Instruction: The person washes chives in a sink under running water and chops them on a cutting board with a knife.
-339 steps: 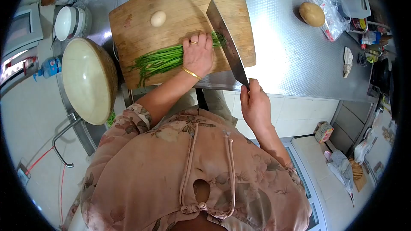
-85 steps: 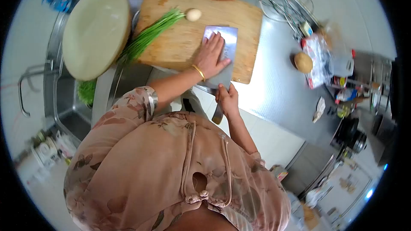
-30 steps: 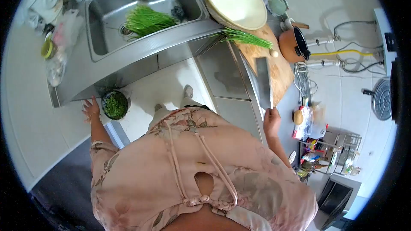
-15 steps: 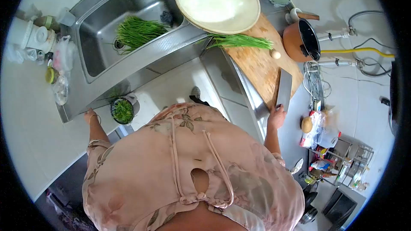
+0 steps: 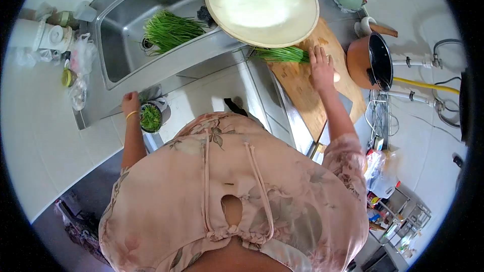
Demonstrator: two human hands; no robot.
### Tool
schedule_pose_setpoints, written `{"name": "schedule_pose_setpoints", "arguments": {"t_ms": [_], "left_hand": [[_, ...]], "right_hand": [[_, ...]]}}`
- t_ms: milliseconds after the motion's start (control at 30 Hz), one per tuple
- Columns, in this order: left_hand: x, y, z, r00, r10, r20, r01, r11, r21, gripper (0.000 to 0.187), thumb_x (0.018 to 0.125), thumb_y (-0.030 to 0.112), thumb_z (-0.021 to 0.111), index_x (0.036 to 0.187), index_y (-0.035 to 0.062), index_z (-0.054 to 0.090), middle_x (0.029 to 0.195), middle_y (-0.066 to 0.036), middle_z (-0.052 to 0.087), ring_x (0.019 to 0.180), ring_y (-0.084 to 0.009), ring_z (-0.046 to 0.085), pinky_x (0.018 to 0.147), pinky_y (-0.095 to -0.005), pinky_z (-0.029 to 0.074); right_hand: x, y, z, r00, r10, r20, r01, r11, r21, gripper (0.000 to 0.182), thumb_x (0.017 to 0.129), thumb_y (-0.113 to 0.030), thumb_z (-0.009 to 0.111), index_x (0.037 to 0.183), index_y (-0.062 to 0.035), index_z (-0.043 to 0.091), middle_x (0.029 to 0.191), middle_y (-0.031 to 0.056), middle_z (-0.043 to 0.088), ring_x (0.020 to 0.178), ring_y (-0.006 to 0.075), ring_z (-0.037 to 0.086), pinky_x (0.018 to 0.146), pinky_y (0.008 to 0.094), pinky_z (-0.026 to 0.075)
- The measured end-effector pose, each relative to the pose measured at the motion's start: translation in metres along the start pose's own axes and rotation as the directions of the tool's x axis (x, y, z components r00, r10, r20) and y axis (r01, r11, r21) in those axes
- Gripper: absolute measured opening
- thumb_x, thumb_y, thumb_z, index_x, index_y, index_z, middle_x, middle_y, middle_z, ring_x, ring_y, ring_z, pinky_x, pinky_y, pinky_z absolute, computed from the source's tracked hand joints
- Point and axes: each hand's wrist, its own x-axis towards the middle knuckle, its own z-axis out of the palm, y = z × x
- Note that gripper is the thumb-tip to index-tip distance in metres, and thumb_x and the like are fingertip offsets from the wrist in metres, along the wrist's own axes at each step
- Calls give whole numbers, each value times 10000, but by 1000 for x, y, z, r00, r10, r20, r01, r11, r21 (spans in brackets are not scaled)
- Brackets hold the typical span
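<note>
My right hand (image 5: 321,68) reaches over the wooden cutting board (image 5: 297,83), fingers stretched out at the ends of the green stalks (image 5: 282,54). A small pale round item (image 5: 337,76) lies beside it. The knife (image 5: 346,103) rests on the board, partly hidden under my right forearm. My left hand (image 5: 131,103) hangs by the counter edge, fingers curled, above a bin (image 5: 150,117) with green scraps; whether it holds anything is hidden. A large cream bowl (image 5: 262,2) stands behind the stalks, partly over the board.
A steel sink (image 5: 123,30) holds a bunch of long green stalks (image 5: 171,31) and a dark scrubber (image 5: 203,15). An orange pot (image 5: 359,63) stands right of the board. Bags (image 5: 80,70) and containers line the left side.
My right hand has let go of the knife and moved up the board to the stalks. My left hand has moved right, nearer the bin. The whole view has shifted slightly.
</note>
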Motion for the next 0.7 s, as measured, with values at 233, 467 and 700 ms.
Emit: {"name": "schedule_pose_setpoints", "arguments": {"t_ms": [233, 467, 700], "left_hand": [[-69, 121, 42, 755, -46, 654, 402, 821, -406, 279, 810, 263, 573, 1017, 77, 555, 920, -45, 613, 797, -152, 594, 671, -280, 439], [-115, 195, 101, 495, 150, 856, 299, 895, -330, 323, 796, 308, 591, 1012, 70, 558, 907, -23, 601, 837, -136, 583, 727, -279, 443], [-120, 213, 133, 525, 290, 801, 164, 888, -429, 229, 780, 209, 614, 943, 51, 595, 851, -14, 606, 805, -110, 568, 712, -244, 442]], "right_hand": [[44, 18, 42, 985, -70, 158, 60, 996, 69, 375, 666, -82, 594, 1019, -60, 470, 973, 102, 514, 918, 259, 525, 768, 379, 438], [40, 24, 40, 991, -109, 80, 86, 966, 246, 173, 757, -105, 511, 921, -62, 544, 923, 129, 558, 825, 294, 565, 698, 378, 470], [30, 17, 24, 991, -136, 0, 134, 973, 188, 236, 654, -26, 547, 886, -57, 516, 809, 137, 545, 760, 305, 561, 649, 392, 465]]}}
